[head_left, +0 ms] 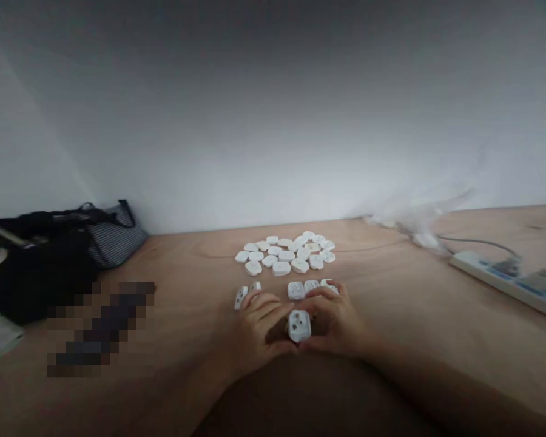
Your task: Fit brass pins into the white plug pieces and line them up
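Observation:
A small white plug adapter [299,326] with dark slots and a brassy spot on its face is held low over the table, close to my body. My left hand [262,325] is closed on its left side, thumb beneath. From the other side my right hand [337,321] grips the same adapter between thumb and fingers. Just beyond my left fingers, two white adapters [241,297] stand on edge. Past my right fingers is a short row of similar adapters [295,290], its right end partly hidden by that hand.
A cluster of several white pieces [281,268] lies farther back on the wooden table [191,261]. To the right are a power strip [495,276] with plugged-in cords and clear plastic wrap [425,221]. Dark bags [40,261] and a pixelated dark object [104,328] lie left.

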Demonstrator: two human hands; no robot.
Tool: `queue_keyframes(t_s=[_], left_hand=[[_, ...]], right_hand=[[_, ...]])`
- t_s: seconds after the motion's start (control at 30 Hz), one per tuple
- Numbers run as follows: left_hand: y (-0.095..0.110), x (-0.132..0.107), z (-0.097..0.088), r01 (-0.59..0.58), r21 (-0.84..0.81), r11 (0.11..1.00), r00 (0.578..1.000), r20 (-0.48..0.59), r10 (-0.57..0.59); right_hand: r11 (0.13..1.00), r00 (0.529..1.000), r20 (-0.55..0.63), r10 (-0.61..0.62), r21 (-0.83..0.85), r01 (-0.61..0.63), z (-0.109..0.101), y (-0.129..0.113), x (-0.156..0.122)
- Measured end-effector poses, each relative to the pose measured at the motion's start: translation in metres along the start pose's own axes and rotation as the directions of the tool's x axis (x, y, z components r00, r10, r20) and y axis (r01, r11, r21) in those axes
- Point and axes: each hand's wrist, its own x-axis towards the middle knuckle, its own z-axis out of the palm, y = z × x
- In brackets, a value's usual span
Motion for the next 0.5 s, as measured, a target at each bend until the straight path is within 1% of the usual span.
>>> queue_keyframes(t_s=[0.1,0.2,0.27,0.33,0.43,0.5], left_hand=[[0.001,0.002,0.002,0.019,-0.051,0.999,1.0,0.02,-0.018],[0.002,0.003,0.002,0.04,-0.073,0.997,0.998,0.043,-0.037],[0.003,0.003,0.002,0.057,-0.087,0.995,0.998,0.025,-0.054],[0.004,0.003,0.001,0.069,-0.088,0.994,0.998,-0.008,-0.07],[0.005,0.004,-0.001,0.079,-0.086,0.993,0.997,0.002,-0.08],[0.004,0.003,-0.001,0.093,-0.084,0.992,0.996,0.025,-0.091]], right_hand=[[0.999,0.999,-0.009,-0.05,-0.011,0.05,0.002,0.001,0.0],[0.997,0.997,-0.009,-0.071,-0.009,0.071,0.002,0.001,0.0],[0.996,0.996,-0.003,-0.088,-0.026,0.087,0.002,0.001,0.0],[0.989,0.99,0.019,-0.141,-0.05,0.141,0.001,0.0,0.0],[0.971,0.97,0.081,-0.228,-0.059,0.233,-0.003,-0.002,0.001],[0.973,0.97,0.102,-0.221,-0.042,0.226,-0.008,-0.001,0.002]])
